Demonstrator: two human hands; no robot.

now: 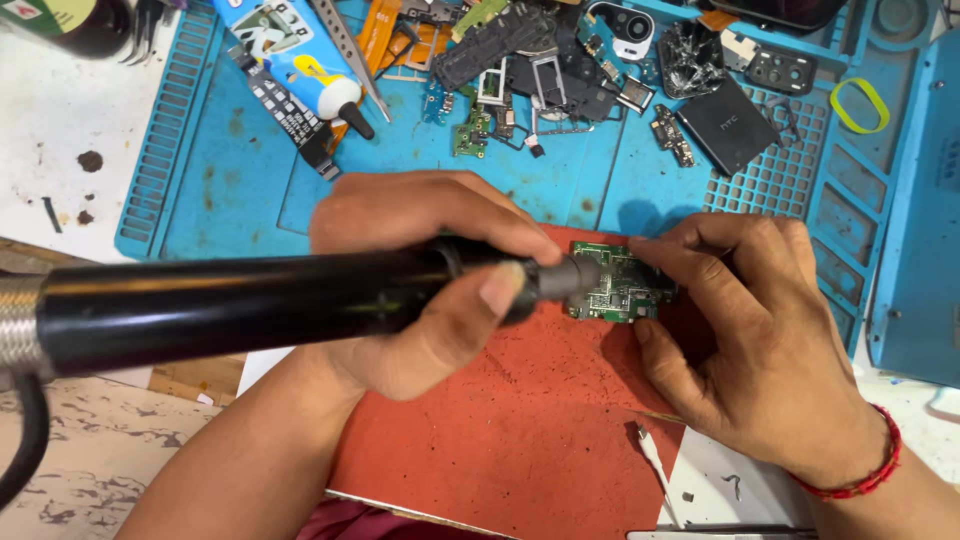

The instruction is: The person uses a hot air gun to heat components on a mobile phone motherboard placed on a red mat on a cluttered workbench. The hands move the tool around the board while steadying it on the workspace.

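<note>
Left hand (420, 270) grips black hot-air handle (250, 300), nozzle at green circuit board (622, 285) lying near red mat's (520, 430) top edge. Right hand (750, 330) pinches board's right side. Loose phone parts (540, 60) crowd blue mat (240, 190) beyond.

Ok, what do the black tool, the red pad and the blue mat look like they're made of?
The black tool in the left hand: glossy barrel, probably plastic or coated metal by its long sheen, with a braided metal-looking hose at the rear. The red pad: matte, dusty, scuffed; likely rubber or silicone. The blue mat: moulded grids and trays with stains, apparently silicone. The right hand steadies a green circuit board.
</note>
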